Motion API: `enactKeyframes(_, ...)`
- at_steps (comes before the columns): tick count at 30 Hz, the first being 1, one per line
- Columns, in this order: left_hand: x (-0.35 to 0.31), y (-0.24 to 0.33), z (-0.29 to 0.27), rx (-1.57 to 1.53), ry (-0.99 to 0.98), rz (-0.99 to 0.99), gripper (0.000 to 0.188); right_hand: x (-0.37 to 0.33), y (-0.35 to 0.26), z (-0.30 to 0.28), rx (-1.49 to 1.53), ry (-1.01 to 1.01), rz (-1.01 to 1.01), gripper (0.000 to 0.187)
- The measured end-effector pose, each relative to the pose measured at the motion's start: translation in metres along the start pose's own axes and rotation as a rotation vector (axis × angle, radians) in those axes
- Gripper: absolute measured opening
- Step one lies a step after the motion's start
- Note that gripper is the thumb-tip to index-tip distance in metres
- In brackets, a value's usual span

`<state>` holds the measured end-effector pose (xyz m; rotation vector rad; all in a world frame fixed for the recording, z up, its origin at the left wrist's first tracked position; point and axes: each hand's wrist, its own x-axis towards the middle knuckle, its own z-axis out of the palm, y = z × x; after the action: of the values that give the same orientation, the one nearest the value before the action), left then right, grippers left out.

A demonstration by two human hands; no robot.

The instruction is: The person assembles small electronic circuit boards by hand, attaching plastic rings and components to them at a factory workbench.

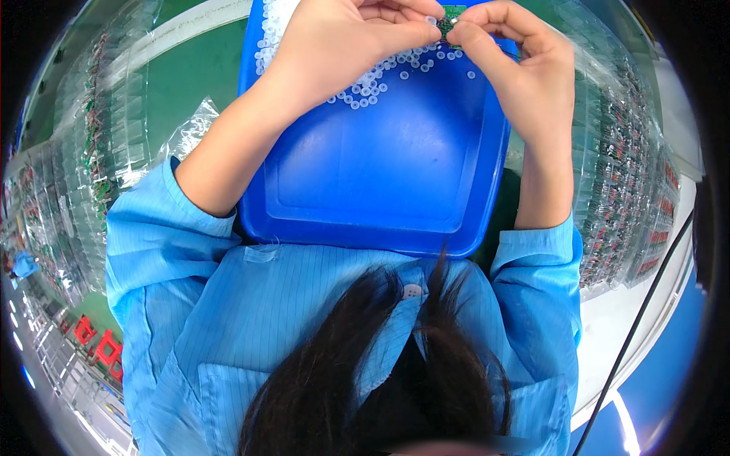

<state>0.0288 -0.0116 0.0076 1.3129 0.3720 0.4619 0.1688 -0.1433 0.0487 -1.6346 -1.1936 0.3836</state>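
Over the far part of a blue plastic tray [365, 167], my two hands meet at a small green circuit board [455, 11]. My right hand [528, 76] pinches the board between thumb and fingers. My left hand [342, 42] is closed, with a small translucent white plastic ring [431, 20] between its thumb and forefinger, right beside the board's left edge. Below the hands, many loose rings of the same kind [363, 95] lie scattered and heaped at the tray's far left. The left hand and forearm hide part of the heap.
Rows of clear plastic packaging holding circuit boards [99, 129] stand on the left, with more packed boards [627, 167] on the right. A crumpled clear bag [194, 129] lies left of the tray on the green surface. A black cable [639, 319] runs down the right side.
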Motion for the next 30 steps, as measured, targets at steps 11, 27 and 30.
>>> enactKeyframes(11, -0.002, -0.003, 0.001, -0.136, -0.046, -0.055, 0.023, -0.003, 0.022, -0.003, -0.062, -0.066, -0.011, 0.006)
enactKeyframes(27, 0.001, -0.002, -0.011, -0.347, -0.133, -0.149, 0.019, -0.007, 0.01, 0.0, -0.14, 0.051, -0.141, 0.005)
enactKeyframes(30, 0.0, 0.004, -0.011, -0.358, -0.119, -0.221, 0.02, -0.006, 0.002, 0.002, -0.166, 0.072, -0.19, 0.005)
